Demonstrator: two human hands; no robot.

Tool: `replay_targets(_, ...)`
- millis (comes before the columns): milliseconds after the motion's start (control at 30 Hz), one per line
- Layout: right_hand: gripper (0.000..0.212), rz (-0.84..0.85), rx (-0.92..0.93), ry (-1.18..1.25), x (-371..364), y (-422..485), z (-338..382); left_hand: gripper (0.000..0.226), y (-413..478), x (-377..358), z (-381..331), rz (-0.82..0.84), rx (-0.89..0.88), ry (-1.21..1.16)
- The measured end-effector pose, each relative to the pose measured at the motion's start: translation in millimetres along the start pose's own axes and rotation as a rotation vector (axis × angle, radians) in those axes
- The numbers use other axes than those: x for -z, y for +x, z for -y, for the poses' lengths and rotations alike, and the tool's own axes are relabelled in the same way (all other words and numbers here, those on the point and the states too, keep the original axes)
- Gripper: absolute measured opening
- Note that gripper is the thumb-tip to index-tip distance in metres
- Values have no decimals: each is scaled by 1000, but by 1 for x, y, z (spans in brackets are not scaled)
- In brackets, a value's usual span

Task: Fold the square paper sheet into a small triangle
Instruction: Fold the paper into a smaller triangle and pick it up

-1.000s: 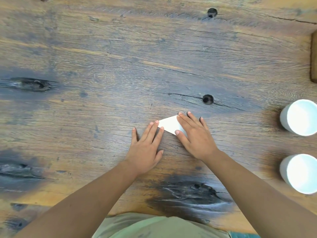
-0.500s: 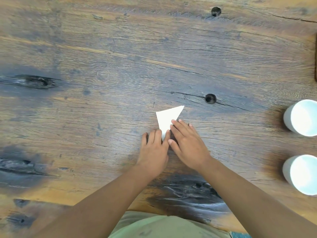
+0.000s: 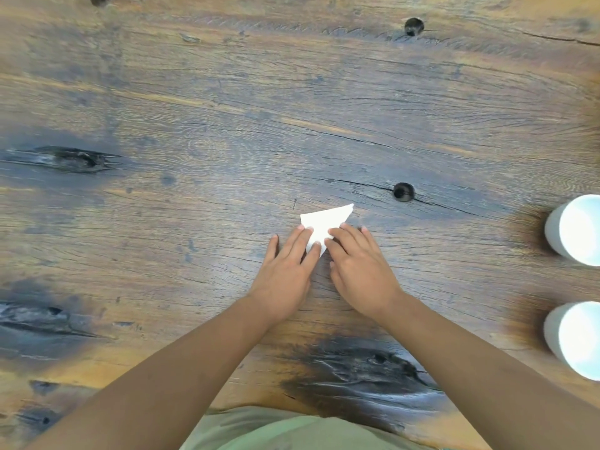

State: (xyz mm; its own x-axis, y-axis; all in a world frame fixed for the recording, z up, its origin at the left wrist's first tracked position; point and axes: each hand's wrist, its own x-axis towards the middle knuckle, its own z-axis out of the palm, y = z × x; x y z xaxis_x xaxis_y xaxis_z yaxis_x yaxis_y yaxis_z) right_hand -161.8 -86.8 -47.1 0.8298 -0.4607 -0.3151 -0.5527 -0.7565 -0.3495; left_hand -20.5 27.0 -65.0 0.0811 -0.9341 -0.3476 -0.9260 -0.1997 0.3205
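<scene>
The white paper (image 3: 326, 220) lies folded into a small triangle on the wooden table (image 3: 194, 141), one tip pointing up and right, its lower tip hidden between my hands. My left hand (image 3: 285, 267) lies flat with its fingertips pressing the triangle's left edge. My right hand (image 3: 360, 267) lies flat beside it, fingertips pressing the triangle's lower right edge. Both hands touch the paper and hold it down on the table.
Two white cups stand at the right edge, one farther (image 3: 574, 230) and one nearer (image 3: 573, 339). Dark knot holes (image 3: 403, 191) mark the table just beyond the paper. The table's near edge meets my green shirt (image 3: 292, 430).
A second ago my right hand covered most of the paper. The hands then drew back, showing a triangle, and have now slid forward so the fingertips press its edges.
</scene>
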Motion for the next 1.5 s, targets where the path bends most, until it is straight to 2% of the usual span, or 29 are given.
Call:
replay_targets(133,44,-62,5,-27,3,11,10,60,4,5,2,5,-40,23)
replay_targets(267,56,-21,67,97,-2,21,13,69,9,11,8,13,-74,18)
replay_targets(433,66,14,67,138,-7,20,0,62,8,13,20,28,-142,82)
replay_targets(600,73,60,66,45,-12,19,-4,58,9,13,22,44,-151,120)
replay_targets(1033,64,96,72,-96,-10,20,-19,67,11,17,33,163,-121,325)
replay_targets(1267,71,126,52,-196,-2,17,-53,72,8,23,35,264,-126,333)
replay_targets(1500,74,157,101,-276,0,15,-62,75,9,22,38,274,-138,328)
